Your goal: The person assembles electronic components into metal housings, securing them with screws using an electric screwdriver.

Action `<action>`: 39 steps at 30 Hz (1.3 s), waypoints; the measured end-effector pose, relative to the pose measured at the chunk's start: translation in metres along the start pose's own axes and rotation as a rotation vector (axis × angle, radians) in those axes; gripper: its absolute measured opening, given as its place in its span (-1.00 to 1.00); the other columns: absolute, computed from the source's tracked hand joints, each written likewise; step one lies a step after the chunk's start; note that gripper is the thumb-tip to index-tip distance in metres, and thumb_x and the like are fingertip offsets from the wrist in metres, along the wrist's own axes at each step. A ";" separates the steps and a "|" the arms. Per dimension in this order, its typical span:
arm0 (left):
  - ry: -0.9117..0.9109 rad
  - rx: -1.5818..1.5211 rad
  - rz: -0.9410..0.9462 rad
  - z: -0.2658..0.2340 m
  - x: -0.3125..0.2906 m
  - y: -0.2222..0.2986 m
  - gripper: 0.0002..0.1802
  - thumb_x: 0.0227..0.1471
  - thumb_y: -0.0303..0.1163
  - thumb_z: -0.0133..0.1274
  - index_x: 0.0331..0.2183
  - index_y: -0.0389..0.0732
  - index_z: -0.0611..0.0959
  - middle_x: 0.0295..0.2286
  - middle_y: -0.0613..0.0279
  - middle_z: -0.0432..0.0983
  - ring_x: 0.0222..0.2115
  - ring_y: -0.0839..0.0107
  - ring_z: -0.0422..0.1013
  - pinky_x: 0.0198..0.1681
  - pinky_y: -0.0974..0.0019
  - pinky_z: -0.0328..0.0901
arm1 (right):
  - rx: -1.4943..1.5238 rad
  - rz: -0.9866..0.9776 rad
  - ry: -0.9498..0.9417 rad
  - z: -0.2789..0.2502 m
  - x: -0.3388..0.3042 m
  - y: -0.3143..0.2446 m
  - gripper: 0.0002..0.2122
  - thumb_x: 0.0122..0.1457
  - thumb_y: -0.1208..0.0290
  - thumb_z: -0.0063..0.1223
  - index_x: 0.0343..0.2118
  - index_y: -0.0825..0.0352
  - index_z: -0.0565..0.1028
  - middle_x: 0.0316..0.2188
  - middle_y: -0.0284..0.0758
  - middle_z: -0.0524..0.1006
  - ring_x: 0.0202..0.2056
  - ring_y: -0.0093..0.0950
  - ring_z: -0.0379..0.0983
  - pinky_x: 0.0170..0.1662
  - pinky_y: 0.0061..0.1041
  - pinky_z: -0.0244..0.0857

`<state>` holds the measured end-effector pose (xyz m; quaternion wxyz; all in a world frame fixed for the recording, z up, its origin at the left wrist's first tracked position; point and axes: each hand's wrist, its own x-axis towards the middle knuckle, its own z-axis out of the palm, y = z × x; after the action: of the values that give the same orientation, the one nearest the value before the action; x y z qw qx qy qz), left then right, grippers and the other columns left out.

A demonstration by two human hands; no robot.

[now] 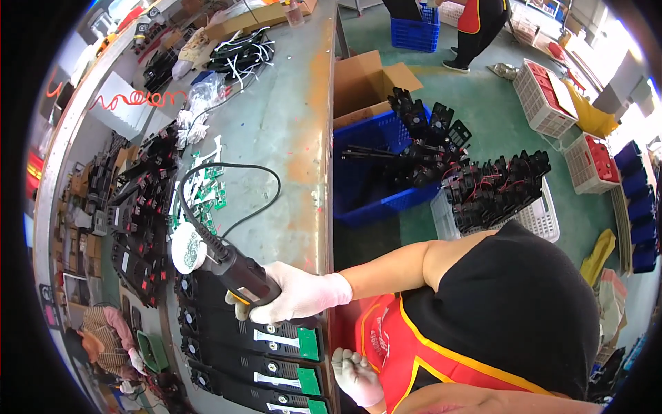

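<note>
My right hand, in a whitish glove, is closed around a black electric screwdriver with a looping black cord; its tip is hidden. Beneath it lies a row of black plastic housings. Green circuit boards and white ribbon cables are on their near ends. A white round dish of small parts stands by the screwdriver's cord end. My left hand, gloved too, is at the bench edge near my red apron. Its fingers are curled in, and whatever they may hold is hidden.
Loose green boards and a bundle of black and white cables lie farther along the bench. Beside the bench are a blue crate and a white basket of black parts. Another person sits across; one stands behind.
</note>
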<state>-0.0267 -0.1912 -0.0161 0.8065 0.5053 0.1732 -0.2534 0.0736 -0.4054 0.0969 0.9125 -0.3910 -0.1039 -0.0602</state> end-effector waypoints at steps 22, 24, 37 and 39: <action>-0.086 0.116 0.135 -0.008 -0.016 0.028 -0.56 0.07 -0.11 0.07 -0.19 -0.29 0.44 -0.52 0.44 0.26 -0.60 0.68 0.15 -0.59 0.61 0.06 | 0.057 -0.002 -0.005 0.017 0.003 0.021 -0.70 -0.04 0.58 0.15 -0.19 0.35 0.41 -0.37 -0.38 0.50 -0.46 -0.67 0.38 -0.43 -0.63 0.29; -0.035 0.118 0.132 -0.005 -0.014 0.033 -0.54 0.08 -0.17 0.07 -0.12 -0.34 0.43 -0.49 0.39 0.31 -0.60 0.67 0.17 -0.58 0.61 0.07 | -0.094 0.003 0.118 0.015 0.000 0.009 -0.72 -0.01 0.59 0.10 -0.18 0.38 0.40 -0.38 -0.35 0.52 -0.42 -0.62 0.43 -0.38 -0.61 0.32; 0.034 -0.235 0.207 -0.025 -0.027 0.008 -0.73 0.17 -0.21 -0.06 -0.28 -0.24 0.46 -0.51 0.31 0.40 -0.60 0.64 0.23 -0.59 0.60 0.10 | 0.100 0.036 -0.209 0.035 -0.004 0.055 -0.58 0.17 0.40 -0.11 0.10 0.30 0.20 -0.14 -0.34 0.37 -0.52 -0.66 0.21 -0.40 -0.58 0.17; 0.027 -0.305 0.169 -0.026 -0.022 0.005 -0.74 0.18 -0.22 -0.07 -0.28 -0.24 0.46 -0.50 0.32 0.40 -0.60 0.64 0.23 -0.59 0.60 0.10 | 0.134 0.042 -0.254 0.038 -0.001 0.062 -0.59 0.18 0.39 -0.12 0.10 0.28 0.20 -0.14 -0.34 0.36 -0.52 -0.66 0.20 -0.39 -0.57 0.17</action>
<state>-0.0421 -0.1612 -0.0123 0.8898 0.3932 0.1772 -0.1490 0.0787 -0.3353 0.0784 0.9172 -0.3356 -0.2141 0.0157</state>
